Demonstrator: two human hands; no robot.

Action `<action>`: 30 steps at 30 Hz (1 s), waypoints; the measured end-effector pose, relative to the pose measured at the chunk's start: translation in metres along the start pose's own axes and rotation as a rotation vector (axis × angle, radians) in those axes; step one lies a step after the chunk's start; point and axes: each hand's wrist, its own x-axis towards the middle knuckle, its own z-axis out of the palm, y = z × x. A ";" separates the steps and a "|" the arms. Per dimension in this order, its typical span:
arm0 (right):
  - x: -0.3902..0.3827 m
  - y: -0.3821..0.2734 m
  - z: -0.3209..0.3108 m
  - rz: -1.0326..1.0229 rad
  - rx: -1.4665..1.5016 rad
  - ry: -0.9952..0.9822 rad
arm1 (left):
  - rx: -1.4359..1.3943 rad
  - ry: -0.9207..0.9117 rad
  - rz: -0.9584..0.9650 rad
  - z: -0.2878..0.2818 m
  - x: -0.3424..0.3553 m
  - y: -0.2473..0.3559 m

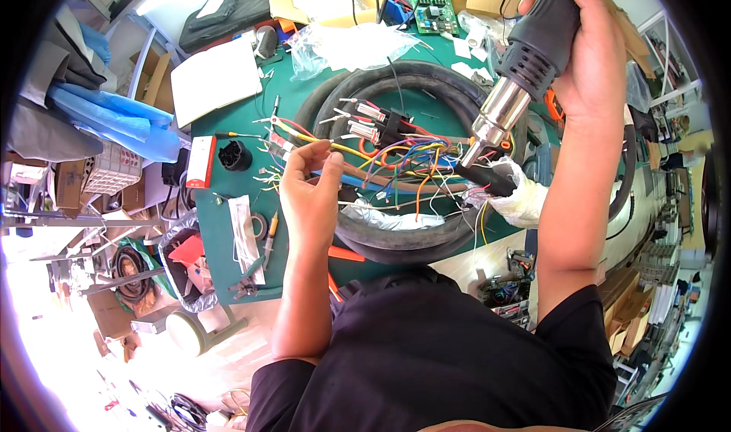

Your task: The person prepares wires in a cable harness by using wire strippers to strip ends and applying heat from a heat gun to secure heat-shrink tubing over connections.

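My right hand (pixel 598 70) grips a black heat gun (pixel 547 32) by its body, raised at the upper right. Its silver nozzle (pixel 499 114) slants down to the left, its tip just above a black sleeve (pixel 491 179) on the cable's end. White wrapping (pixel 525 200) surrounds the cable beside that sleeve. Many coloured wires (pixel 415 169) fan out leftward from it. At their left side my left hand (pixel 311 188) has its fingers curled, thumb and forefinger close together at the wires; the exact grip is partly hidden. Black connectors with metal contacts (pixel 388 127) lie among the wires.
Thick black cable (pixel 411 245) lies coiled on the green table mat (pixel 221 242). An open notebook (pixel 217 82), red-and-white box (pixel 201 162), tape roll (pixel 259 226) and pliers (pixel 247 280) lie left. Plastic bags (pixel 335 50) and a green circuit board (pixel 434 9) are behind.
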 end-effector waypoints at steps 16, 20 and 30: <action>0.015 -0.010 0.001 -0.045 -0.111 -0.056 | -0.069 -0.316 0.034 0.020 -0.011 0.052; 0.069 0.002 -0.026 0.039 0.082 -0.153 | -0.071 -0.196 -0.051 0.013 -0.008 0.071; 0.081 -0.009 -0.032 0.028 0.040 -0.401 | 0.874 0.255 0.326 0.089 -0.006 0.063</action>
